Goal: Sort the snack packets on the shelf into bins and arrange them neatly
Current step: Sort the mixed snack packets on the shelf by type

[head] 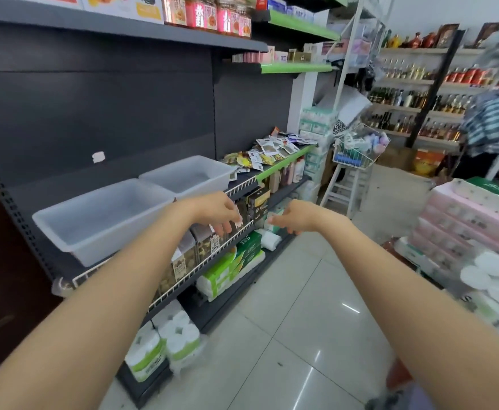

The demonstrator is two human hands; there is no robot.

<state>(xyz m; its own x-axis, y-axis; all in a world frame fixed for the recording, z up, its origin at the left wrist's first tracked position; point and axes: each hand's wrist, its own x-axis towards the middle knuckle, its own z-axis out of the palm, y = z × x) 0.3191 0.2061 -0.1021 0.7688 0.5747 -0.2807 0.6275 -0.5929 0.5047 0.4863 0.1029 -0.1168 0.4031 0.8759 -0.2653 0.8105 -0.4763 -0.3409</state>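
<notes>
Shop shelf (242, 184) holds two empty bins (103, 220); left hand (218, 213) and right hand (294, 217), grip loose and holding nothing, must reach the snack packets (269, 150) beyond.

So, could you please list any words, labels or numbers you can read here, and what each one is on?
No text can be quoted with confidence.
Jars on the top shelf: large characters on pink labels, too blurred to read.
Snack packets: print too small.
Green tissue pack: white brand word, blurred.
Brown boxes behind the wire rail: labels too small.
Two bins: no text visible.
</notes>
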